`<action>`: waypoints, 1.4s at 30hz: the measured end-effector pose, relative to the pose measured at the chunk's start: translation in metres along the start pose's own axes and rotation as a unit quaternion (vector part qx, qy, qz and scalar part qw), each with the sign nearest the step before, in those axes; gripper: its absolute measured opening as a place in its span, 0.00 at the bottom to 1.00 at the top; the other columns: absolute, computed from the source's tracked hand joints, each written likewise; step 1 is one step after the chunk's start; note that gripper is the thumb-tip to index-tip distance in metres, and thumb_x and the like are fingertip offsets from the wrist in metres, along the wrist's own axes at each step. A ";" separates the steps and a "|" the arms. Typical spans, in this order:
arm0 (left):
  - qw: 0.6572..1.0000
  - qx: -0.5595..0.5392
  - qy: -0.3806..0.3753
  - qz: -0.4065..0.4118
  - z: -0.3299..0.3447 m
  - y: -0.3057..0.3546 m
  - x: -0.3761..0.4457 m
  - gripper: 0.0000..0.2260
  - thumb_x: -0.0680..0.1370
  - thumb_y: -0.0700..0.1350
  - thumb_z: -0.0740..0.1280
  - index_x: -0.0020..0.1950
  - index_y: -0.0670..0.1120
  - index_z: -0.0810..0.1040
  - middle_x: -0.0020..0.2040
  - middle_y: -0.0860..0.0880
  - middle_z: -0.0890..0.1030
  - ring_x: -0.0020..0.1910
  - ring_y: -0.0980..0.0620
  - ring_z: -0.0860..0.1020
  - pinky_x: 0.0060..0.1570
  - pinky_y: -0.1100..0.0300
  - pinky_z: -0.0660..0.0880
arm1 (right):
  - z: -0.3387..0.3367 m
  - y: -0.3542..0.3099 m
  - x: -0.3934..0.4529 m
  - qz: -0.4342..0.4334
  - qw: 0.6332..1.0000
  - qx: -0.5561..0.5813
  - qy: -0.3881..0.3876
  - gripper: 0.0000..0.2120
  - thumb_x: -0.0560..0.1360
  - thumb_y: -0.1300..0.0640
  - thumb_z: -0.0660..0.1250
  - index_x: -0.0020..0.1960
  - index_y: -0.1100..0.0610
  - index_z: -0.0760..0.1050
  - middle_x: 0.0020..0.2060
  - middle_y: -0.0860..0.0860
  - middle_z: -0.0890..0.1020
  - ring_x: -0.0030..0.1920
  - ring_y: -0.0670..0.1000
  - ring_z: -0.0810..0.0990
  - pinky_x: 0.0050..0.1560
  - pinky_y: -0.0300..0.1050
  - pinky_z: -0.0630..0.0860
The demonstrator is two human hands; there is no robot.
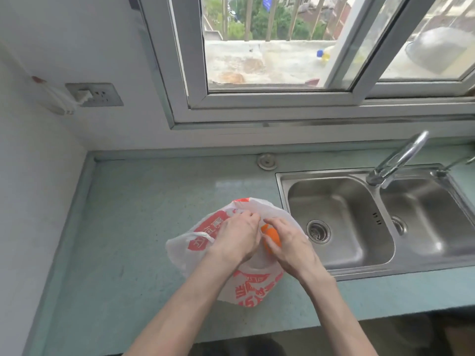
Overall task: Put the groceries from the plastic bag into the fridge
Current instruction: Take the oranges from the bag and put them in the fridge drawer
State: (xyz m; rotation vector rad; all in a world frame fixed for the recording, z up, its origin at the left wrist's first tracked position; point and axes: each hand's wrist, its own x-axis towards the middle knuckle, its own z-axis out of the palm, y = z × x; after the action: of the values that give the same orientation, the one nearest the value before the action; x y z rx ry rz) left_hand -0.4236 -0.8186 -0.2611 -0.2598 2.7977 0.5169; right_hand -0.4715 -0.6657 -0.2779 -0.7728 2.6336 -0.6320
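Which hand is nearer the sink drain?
Right. The right hand, curled over an orange item at the plastic bag, lies just left of the sink drain; the left hand is farther left, gripping the bag.

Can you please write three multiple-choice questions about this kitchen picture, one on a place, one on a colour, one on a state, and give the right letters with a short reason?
1. Where does the plastic bag lie?
A. in the sink
B. on the countertop, left of the sink
C. on the window sill

2. What colour is the round thing under the right hand?
A. orange
B. green
C. purple

3. What is the left hand doing?
A. resting flat on the countertop
B. turning the faucet
C. gripping the bag's plastic at its opening

Answers:
1 B: the bag sits on the countertop, beside the left basin of the sink.
2 A: an orange fruit shows between the right hand's thumb and fingers.
3 C: its fingers are curled on the plastic near the bag's mouth, far from the faucet.
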 end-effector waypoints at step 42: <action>0.990 0.021 -0.058 0.127 0.045 -0.040 0.134 0.21 0.81 0.44 0.63 0.73 0.52 0.66 0.69 0.46 0.76 0.64 0.42 0.77 0.59 0.51 0.74 | 0.001 0.082 0.063 0.099 0.980 -0.133 -0.106 0.35 0.75 0.37 0.67 0.79 0.45 0.63 0.70 0.47 0.78 0.68 0.53 0.78 0.62 0.50 0.75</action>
State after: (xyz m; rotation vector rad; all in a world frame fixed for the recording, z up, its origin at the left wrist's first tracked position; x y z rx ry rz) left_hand -0.5300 -0.8551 -0.3556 0.1349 2.7370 0.5098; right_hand -0.5568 -0.6402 -0.3305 -0.6003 2.5800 -0.1349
